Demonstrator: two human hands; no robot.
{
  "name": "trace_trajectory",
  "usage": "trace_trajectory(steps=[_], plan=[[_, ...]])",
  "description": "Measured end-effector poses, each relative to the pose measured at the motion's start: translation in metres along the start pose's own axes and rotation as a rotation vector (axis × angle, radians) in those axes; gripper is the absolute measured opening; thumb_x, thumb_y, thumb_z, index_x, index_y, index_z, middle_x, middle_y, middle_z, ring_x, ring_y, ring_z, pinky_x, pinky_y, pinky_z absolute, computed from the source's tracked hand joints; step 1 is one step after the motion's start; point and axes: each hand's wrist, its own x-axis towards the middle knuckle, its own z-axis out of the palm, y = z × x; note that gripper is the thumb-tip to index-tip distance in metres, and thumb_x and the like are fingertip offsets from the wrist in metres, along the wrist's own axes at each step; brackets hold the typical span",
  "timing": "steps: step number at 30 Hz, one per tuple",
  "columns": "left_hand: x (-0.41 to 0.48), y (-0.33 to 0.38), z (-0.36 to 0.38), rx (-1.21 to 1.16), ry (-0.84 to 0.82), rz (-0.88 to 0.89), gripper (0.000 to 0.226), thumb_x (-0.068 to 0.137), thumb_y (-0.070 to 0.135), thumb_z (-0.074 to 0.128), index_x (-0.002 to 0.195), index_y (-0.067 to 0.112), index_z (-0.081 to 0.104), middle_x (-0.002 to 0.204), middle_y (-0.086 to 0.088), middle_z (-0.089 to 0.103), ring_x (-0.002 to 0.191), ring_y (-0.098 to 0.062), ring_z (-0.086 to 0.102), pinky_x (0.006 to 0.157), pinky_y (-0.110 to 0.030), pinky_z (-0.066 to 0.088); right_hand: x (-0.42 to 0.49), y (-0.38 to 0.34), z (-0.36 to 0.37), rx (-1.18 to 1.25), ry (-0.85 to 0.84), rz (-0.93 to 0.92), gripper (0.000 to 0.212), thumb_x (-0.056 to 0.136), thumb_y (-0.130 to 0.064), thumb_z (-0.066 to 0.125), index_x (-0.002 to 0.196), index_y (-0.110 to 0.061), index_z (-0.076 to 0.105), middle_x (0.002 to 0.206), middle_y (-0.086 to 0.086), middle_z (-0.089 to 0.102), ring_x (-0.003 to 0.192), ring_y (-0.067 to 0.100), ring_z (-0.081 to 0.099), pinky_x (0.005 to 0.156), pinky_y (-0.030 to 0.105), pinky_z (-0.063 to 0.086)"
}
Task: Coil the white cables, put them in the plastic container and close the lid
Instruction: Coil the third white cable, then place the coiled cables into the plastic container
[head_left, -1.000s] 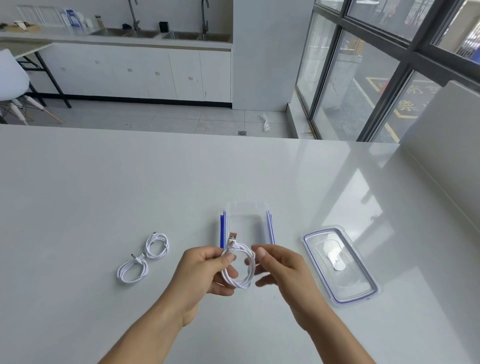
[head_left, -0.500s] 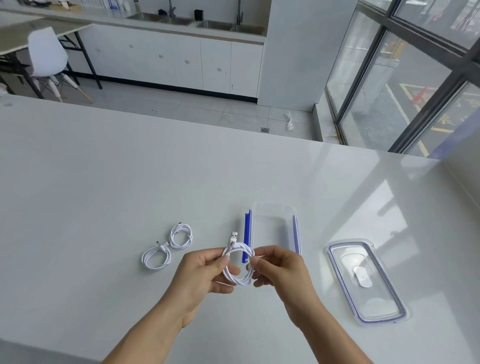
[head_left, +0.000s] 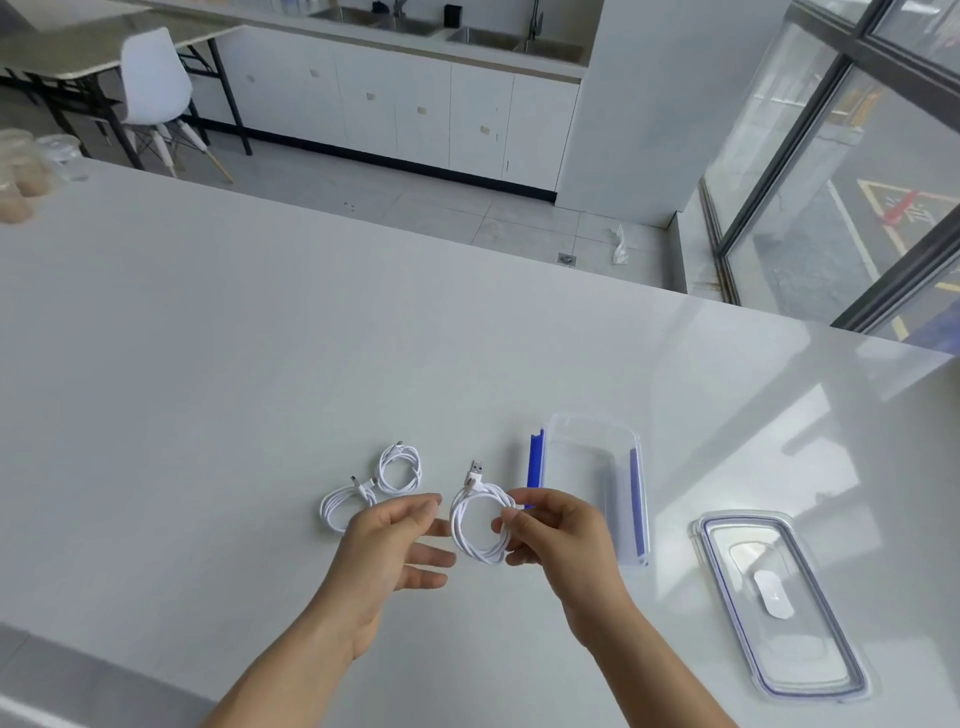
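Head view: big white table (head_left: 260, 364), open plastic container (head_left: 587, 467) off to our right, our left hand (head_left: 384, 551) slack and empty, our right hand (head_left: 561, 535) pinching the coiled cable (head_left: 485, 555) just beside that container, so we'd hold the pinch and lower the loops in flat.

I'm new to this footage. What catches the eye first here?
The right hand pinches a coiled white cable above the table, the left hand open beside it. Just right stands the open plastic container, its lid lying further right; two more coils lie to the left.
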Motion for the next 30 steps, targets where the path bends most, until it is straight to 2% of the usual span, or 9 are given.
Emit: trace_trajectory(steps=[5, 8, 12, 14, 16, 19, 23, 27, 30], plan=[[0.021, -0.014, -0.036, 0.109, 0.247, 0.071, 0.014, 0.093, 0.008, 0.063, 0.096, 0.016, 0.073, 0.088, -0.014, 0.070, 0.067, -0.026, 0.066, 0.061, -0.037, 0.060, 0.014, 0.001, 0.005, 0.002, 0.008, 0.009, 0.012, 0.090, -0.002, 0.067, 0.099, -0.005, 0.074, 0.081, 0.015, 0.078, 0.065, 0.019, 0.065, 0.063, 0.031, 0.058], [0.041, -0.030, -0.063, 0.289, 0.407, 0.090, 0.016, 0.089, 0.008, 0.062, 0.095, 0.020, 0.070, 0.090, -0.009, 0.069, 0.067, -0.026, 0.068, 0.067, -0.043, 0.062, 0.024, 0.002, 0.010, -0.002, 0.021, 0.011, 0.013, 0.089, -0.002, 0.067, 0.100, -0.006, 0.074, 0.080, 0.014, 0.078, 0.065, 0.019, 0.065, 0.064, 0.031, 0.058], [0.073, -0.049, -0.096, 0.549, 0.530, 0.020, 0.026, 0.086, 0.025, 0.064, 0.111, 0.022, 0.061, 0.090, 0.002, 0.069, 0.075, -0.026, 0.071, 0.079, -0.047, 0.059, 0.037, 0.002, 0.018, -0.008, 0.020, 0.015, 0.016, 0.089, -0.003, 0.067, 0.103, -0.004, 0.073, 0.081, 0.013, 0.078, 0.066, 0.020, 0.065, 0.062, 0.029, 0.057], [0.092, -0.057, -0.105, 0.720, 0.524, -0.024, 0.045, 0.084, 0.036, 0.065, 0.125, 0.018, 0.057, 0.101, -0.004, 0.070, 0.085, -0.031, 0.071, 0.085, -0.043, 0.056, 0.043, 0.001, 0.021, 0.000, 0.019, 0.014, 0.017, 0.089, -0.003, 0.067, 0.105, -0.003, 0.073, 0.082, 0.014, 0.078, 0.067, 0.020, 0.066, 0.064, 0.031, 0.058], [0.105, -0.062, -0.110, 0.813, 0.528, -0.044, 0.054, 0.083, 0.042, 0.064, 0.128, 0.013, 0.056, 0.109, -0.011, 0.070, 0.093, -0.033, 0.070, 0.087, -0.040, 0.054, 0.047, 0.001, 0.026, 0.004, 0.016, 0.017, 0.017, 0.089, -0.002, 0.067, 0.105, -0.003, 0.072, 0.082, 0.015, 0.078, 0.066, 0.020, 0.065, 0.064, 0.032, 0.059], [0.111, -0.054, -0.105, 0.906, 0.530, -0.027, 0.043, 0.084, 0.041, 0.066, 0.111, 0.008, 0.067, 0.108, -0.012, 0.070, 0.097, -0.033, 0.067, 0.079, -0.033, 0.049, 0.052, -0.001, 0.031, 0.003, 0.018, 0.021, 0.017, 0.088, -0.002, 0.068, 0.105, -0.003, 0.072, 0.081, 0.015, 0.078, 0.065, 0.019, 0.065, 0.063, 0.030, 0.059], [0.120, -0.049, -0.100, 0.971, 0.520, -0.001, 0.023, 0.081, 0.036, 0.069, 0.082, 0.012, 0.069, 0.084, -0.005, 0.072, 0.077, -0.030, 0.066, 0.066, -0.032, 0.051, 0.058, -0.003, 0.032, -0.007, 0.017, 0.020, 0.018, 0.088, -0.003, 0.068, 0.106, -0.003, 0.072, 0.082, 0.014, 0.078, 0.065, 0.019, 0.065, 0.062, 0.028, 0.059], [0.125, -0.047, -0.099, 0.991, 0.531, 0.025, 0.007, 0.081, 0.020, 0.066, 0.081, 0.013, 0.069, 0.081, -0.006, 0.072, 0.076, -0.031, 0.066, 0.065, -0.032, 0.052, 0.062, -0.005, 0.031, 0.000, 0.009, 0.012, 0.017, 0.088, -0.002, 0.067, 0.105, -0.002, 0.072, 0.082, 0.016, 0.078, 0.067, 0.021, 0.065, 0.063, 0.030, 0.060], [0.125, -0.045, -0.099, 0.986, 0.527, 0.015, 0.008, 0.078, 0.011, 0.064, 0.073, 0.013, 0.070, 0.074, -0.009, 0.072, 0.072, -0.033, 0.067, 0.062, -0.033, 0.051, 0.063, -0.005, 0.030, 0.004, 0.010, 0.014, 0.017, 0.088, -0.003, 0.067, 0.105, -0.003, 0.072, 0.082, 0.016, 0.078, 0.067, 0.021, 0.065, 0.064, 0.031, 0.060]])
